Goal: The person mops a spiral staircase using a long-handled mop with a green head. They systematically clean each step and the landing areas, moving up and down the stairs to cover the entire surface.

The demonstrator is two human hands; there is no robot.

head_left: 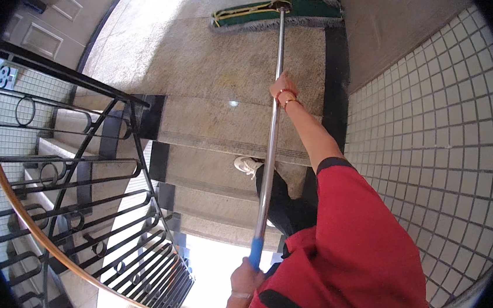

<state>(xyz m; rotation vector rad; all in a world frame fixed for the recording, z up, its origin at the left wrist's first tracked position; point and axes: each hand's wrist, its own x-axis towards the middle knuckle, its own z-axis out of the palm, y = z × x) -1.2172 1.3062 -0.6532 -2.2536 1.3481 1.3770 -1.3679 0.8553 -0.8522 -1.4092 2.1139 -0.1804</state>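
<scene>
A long-handled dust mop [271, 146] reaches from my body out to the landing. Its wide flat head [252, 16], green on top with a grey fringe and yellow ties, lies on the floor near the wall at the far right. My left hand [245, 277] is closed at the blue grip [256, 254] on the near end of the pole. Farther up, my right hand [283, 84] wraps round the bare metal pole, with red and gold-coloured bands on its wrist.
Steps [214, 186] descend below the landing [216, 80], and my white shoe [248, 165] is on them. A black metal railing with a wooden handrail [36, 231] curves along the left. A tiled wall [434, 149] stands close on the right; a panelled door [43, 40] is at far left.
</scene>
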